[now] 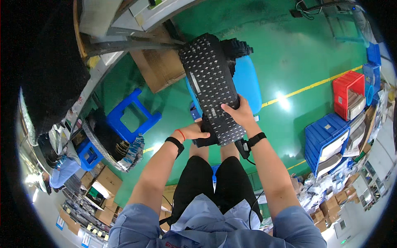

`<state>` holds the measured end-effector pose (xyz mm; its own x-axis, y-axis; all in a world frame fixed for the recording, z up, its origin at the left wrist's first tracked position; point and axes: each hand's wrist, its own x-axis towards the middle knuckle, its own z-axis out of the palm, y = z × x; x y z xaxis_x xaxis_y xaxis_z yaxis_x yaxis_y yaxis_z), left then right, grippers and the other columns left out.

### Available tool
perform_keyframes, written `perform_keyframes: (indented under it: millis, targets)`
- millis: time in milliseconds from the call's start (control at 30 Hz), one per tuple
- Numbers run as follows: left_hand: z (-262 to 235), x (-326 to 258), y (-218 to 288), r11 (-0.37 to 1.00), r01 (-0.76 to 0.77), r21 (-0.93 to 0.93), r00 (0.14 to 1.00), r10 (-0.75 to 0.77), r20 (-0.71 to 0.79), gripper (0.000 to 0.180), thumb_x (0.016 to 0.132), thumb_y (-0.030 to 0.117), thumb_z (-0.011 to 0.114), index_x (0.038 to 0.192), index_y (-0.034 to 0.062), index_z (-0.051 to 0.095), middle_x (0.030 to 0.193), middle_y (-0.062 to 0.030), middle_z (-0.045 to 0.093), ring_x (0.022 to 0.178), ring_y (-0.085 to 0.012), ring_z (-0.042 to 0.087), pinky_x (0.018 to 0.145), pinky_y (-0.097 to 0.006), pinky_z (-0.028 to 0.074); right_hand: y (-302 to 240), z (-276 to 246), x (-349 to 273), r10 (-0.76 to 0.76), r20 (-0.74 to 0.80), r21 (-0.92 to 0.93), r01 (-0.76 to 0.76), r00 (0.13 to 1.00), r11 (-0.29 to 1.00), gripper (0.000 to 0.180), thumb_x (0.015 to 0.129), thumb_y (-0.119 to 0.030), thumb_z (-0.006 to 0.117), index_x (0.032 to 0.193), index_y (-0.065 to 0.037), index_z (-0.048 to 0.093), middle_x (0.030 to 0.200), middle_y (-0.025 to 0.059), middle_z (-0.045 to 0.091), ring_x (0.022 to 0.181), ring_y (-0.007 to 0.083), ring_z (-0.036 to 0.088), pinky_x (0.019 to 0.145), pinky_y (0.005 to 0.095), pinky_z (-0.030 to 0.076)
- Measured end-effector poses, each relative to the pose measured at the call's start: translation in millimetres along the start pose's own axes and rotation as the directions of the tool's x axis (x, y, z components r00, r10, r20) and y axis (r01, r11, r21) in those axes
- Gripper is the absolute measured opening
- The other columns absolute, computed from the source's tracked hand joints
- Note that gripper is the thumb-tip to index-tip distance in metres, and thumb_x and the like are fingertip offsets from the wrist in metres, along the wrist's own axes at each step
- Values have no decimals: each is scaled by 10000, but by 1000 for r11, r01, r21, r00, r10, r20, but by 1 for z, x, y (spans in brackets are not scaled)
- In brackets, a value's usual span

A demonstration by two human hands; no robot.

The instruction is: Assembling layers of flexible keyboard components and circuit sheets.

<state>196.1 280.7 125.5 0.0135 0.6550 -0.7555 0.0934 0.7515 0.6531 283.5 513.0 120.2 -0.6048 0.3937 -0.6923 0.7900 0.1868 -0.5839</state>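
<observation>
A long black bundle of fabric-like pieces [209, 74] with small white star-shaped marks lies in front of me, above a light-blue plastic seat or bin [251, 84]. My left hand [191, 131] is closed on its near left edge, the thumb pointing inward. On the near right side, my right hand [240, 112] grips the same bundle, thumb flat on top and fingers hidden beneath. More stacked black pieces [236, 47] stick out at its far right. What supports the bundle underneath is mostly hidden.
A brown cardboard box [159, 66] stands at the far left, near a blue stool [134, 115]. A worktable edge [97, 78] curves along the left. Red [342, 95] and blue [324, 138] crates stand at the right. A round container [109, 140] holds black pieces.
</observation>
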Motion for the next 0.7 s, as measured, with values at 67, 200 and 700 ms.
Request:
perform_keyframes:
  millis: [67,200,700]
  targets:
    - [-6,-3,1,986,142,-93,969,-119,215,839,800,618,605,1276,-68,522,1317,-265,507,1190,-368,503,1000,-394,395,-3,6,-9,-5,-33,18,5,999,1000,998,675,-540,779,1336,105,398,1276,281,479,1207,388,474,1026,424,391]
    - [1,-3,10,969,247,-15,942,-236,238,864,774,625,634,1284,-63,517,1296,-267,521,1172,-354,522,979,-385,421,-14,11,-17,29,-74,3,-29,997,1000,964,686,-528,776,1322,101,417,1267,280,483,1198,386,479,1017,428,396]
    - [27,-13,0,905,-37,-424,999,34,-16,828,848,304,705,1436,-43,238,1395,-178,454,1278,-246,446,1080,-349,352,-35,-15,-20,164,146,370,-207,976,905,751,644,-327,860,1154,125,547,1038,200,670,914,261,668,791,339,532]
